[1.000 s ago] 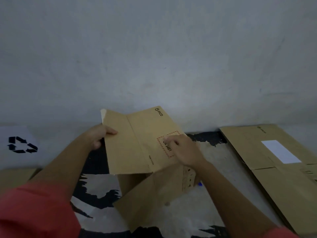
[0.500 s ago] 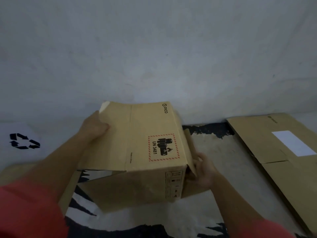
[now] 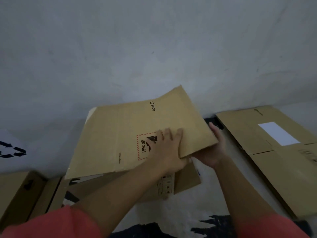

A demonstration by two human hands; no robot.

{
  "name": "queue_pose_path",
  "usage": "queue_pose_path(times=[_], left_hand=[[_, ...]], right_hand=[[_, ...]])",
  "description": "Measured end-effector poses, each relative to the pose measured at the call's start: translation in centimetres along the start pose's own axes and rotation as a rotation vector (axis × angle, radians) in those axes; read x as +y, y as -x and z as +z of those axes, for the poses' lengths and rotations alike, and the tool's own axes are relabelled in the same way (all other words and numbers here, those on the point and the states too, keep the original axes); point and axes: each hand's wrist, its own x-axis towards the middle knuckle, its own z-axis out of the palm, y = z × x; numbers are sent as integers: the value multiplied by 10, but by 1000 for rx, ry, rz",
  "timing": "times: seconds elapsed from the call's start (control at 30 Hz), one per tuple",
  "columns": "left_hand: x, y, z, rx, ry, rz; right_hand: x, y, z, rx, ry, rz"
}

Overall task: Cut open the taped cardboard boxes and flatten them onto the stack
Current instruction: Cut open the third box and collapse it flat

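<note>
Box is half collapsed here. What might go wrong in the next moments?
1. The left hand presses down on the box panel while the right hand sits under its edge: fingers may get pinched.
2. Lower flaps jut out beneath, so the box may spring open instead of lying flat on the stack.
</note>
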Motion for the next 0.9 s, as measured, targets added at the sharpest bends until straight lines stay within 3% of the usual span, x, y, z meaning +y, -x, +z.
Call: queue_pose_path(times=[0.1,0.2,0.33,0.5,0.6,0.67,0.77,0.9], left_hand=[[-8,-3,12,119,-136,11],[-26,-3,9,146,-155,40],[-72,11,5,129,-117,112],[-98,32,1,238,160,123],[-96,34,1,263,192,149],[-101,34,2,274,215,158],[-116,36,9,288,263,148],[-127,44,17,265,241,160]], right_hand=[[11,-5,17,127,73,-46],[40,-9,24,141,443,23],[69,-11,18,6,692,104],[88,-15,35,-231,989,171],[108,-17,52,-265,885,141],[116,-21,57,-201,822,142],[111,-29,53,-90,916,105],[102,-46,62,-132,741,68]])
